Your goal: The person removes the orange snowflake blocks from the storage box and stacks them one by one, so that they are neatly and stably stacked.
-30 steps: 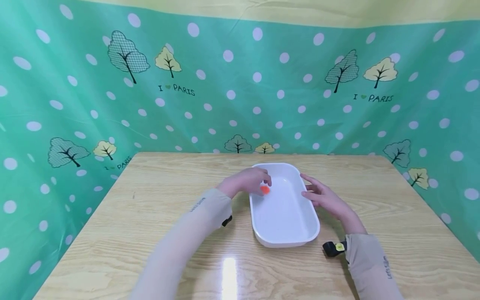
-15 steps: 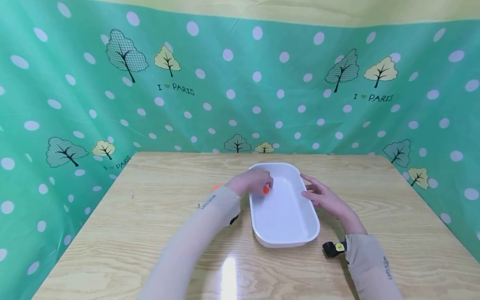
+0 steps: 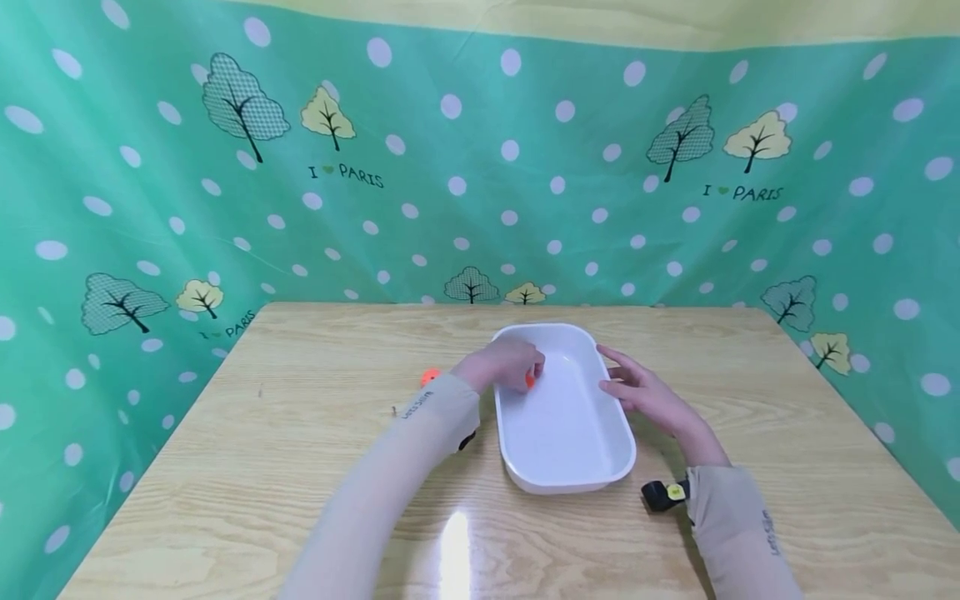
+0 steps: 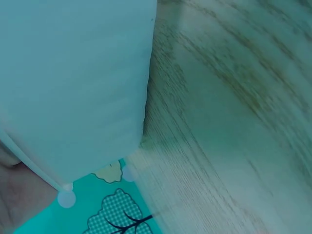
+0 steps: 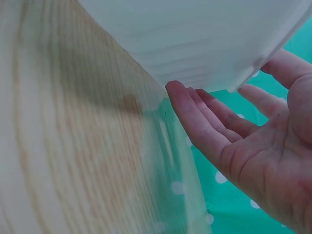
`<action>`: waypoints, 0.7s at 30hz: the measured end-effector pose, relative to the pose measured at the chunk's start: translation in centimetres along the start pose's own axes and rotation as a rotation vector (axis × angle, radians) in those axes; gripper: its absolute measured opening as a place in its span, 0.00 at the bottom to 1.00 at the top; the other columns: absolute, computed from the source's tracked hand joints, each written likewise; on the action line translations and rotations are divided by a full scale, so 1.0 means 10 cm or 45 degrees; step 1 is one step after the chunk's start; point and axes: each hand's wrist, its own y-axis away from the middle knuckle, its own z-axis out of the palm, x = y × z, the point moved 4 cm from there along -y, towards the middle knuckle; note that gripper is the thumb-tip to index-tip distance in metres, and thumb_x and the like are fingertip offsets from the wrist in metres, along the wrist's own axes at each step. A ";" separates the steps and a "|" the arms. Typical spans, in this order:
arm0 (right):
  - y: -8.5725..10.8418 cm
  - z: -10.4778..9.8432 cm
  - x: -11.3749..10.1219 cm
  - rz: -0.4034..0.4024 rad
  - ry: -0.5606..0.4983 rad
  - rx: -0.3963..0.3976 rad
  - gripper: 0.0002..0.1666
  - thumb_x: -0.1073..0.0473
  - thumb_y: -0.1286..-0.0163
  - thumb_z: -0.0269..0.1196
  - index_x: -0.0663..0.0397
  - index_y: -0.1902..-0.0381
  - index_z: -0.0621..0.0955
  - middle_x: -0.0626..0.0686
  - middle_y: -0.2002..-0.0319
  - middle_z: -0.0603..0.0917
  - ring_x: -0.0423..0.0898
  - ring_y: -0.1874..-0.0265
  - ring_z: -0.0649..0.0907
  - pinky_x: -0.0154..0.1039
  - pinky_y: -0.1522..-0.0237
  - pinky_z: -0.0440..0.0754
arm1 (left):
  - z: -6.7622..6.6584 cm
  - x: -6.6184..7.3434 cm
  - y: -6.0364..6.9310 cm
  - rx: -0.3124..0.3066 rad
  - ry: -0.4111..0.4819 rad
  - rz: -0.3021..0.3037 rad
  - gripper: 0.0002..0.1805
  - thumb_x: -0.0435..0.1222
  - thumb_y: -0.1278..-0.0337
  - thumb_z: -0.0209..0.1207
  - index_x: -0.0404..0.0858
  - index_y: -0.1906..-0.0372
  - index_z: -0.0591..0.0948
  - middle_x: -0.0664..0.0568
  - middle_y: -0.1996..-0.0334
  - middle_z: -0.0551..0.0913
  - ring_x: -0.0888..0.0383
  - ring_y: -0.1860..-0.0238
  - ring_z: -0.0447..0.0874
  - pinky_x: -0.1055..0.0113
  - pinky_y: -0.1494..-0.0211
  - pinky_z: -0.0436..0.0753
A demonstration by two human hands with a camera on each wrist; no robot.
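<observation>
A white plastic tub (image 3: 566, 442) stands on the wooden table. My left hand (image 3: 508, 364) reaches over its left rim, fingers curled, and holds a small orange thing (image 3: 529, 381). Most of that thing is hidden in the hand, so its kind is unclear. My right hand (image 3: 648, 398) rests against the right side of the tub, with the thumb over the rim. In the right wrist view, long straight fingers (image 5: 202, 124) touch the outer wall. The left wrist view has the outer wall of the tub (image 4: 78, 87) filling its upper left.
Another orange thing (image 3: 430, 377) lies on the table (image 3: 300, 442), partly behind the left sleeve (image 3: 442, 408). Something small and dark (image 3: 393, 410) sits beside that sleeve. A green dotted curtain (image 3: 420, 167) hangs behind the table.
My left hand has shifted slightly right, deeper into the tub, and its fingers have curled in more. The orange thing on the table now shows behind the forearm. My right hand keeps its place.
</observation>
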 end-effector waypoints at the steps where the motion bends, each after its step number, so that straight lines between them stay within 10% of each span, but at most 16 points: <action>1: 0.00 0.00 0.00 -0.002 0.003 -0.002 0.38 0.50 0.33 0.54 0.38 0.29 0.51 0.67 0.40 0.64 0.59 0.47 0.74 0.47 0.51 0.77 | 0.00 -0.01 0.00 -0.001 0.002 0.001 0.11 0.32 0.58 0.58 0.46 0.64 0.79 0.59 0.71 0.77 0.62 0.69 0.71 0.74 0.62 0.69; 21: 0.01 0.00 -0.03 0.015 0.010 0.007 0.38 0.48 0.34 0.55 0.36 0.30 0.52 0.65 0.40 0.65 0.58 0.47 0.73 0.48 0.50 0.76 | 0.02 0.01 -0.01 0.005 -0.076 0.016 0.10 0.32 0.63 0.59 0.50 0.71 0.77 0.58 0.69 0.73 0.60 0.68 0.68 0.71 0.63 0.67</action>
